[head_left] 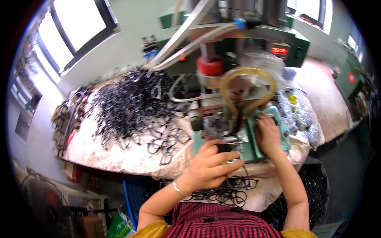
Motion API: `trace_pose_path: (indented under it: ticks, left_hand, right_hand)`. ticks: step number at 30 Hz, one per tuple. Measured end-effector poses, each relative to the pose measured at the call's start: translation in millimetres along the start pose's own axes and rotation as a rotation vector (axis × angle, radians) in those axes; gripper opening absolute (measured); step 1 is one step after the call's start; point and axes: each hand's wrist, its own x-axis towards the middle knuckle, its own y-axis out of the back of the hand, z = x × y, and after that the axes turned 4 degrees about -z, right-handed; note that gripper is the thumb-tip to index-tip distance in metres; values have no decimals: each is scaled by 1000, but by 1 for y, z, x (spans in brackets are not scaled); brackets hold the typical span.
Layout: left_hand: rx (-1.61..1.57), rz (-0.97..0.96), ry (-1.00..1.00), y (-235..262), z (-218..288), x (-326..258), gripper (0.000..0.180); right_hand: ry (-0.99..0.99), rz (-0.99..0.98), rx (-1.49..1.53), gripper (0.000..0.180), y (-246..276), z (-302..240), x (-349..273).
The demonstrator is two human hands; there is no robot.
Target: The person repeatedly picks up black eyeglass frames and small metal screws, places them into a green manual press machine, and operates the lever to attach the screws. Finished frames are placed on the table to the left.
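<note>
My left hand (208,164) is at the front of a green bench press (248,148), its fingers bent together by the metal fixture (232,139). A black band or cover (223,148) shows on one finger. A thin dark piece hangs by the fingertips; blur hides what they grip. My right hand (268,133) lies with fingers stretched over the green housing at the press's right side. Below my left hand, several black eyeglass frames (234,194) rest on cloth at my lap. Above the fixture stand a yellowish hose loop (249,71) and a red collar (210,66).
A large heap of black eyeglass frames (135,99) covers the table's left, with loose frames (168,142) nearer. Clear plastic bags (303,115) lie right of the press. A blue basket (133,198) stands below the table edge, a fan (45,202) at lower left.
</note>
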Motion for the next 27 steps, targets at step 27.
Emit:
trace_pose_path:
  ticks: [27]
  left_hand:
    - [569, -80, 729, 75, -138, -155, 26]
  right_hand:
    - [-643, 369, 545, 14, 51, -3, -77]
